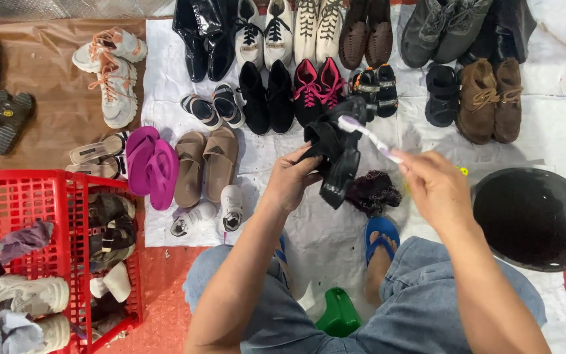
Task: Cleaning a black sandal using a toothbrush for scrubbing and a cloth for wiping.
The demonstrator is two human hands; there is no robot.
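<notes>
A: Grip check. Left hand (291,178) is closed around a black sandal (337,157), fingers clamped on its near-left edge, holding it up off the white sheet (335,242). Right hand (435,187) is pinched tight on the handle of a toothbrush (368,136), bristle end touching the sandal's far end.

B: Location of the sandal?

A: Mid-scene, raised above the sheet, just left of a dark crumpled rag (373,191) lying on it. Person sits on the floor, blue flip-flop (381,236) on the foot below the rag.

B: Technique note?

A: Judgement only: short strokes along the straps, sandal held firm so it does not twist, bristles angled into seams. Blur makes it unclear which part the bristles meet.

B: Surroundings?

A: Far side, rows of paired shoes on the sheet: black boots (204,39), white sneakers (263,29), pink-and-black sneakers (320,88), brown lace-up shoes (492,98). Left, magenta flip-flops (150,167) and tan slides (206,164). Near left, a red plastic basket (31,190) holding more footwear. Right, a black round basin (533,219), near the right hand. Near, between the knees, a green plastic object (339,314), kind unclear.
</notes>
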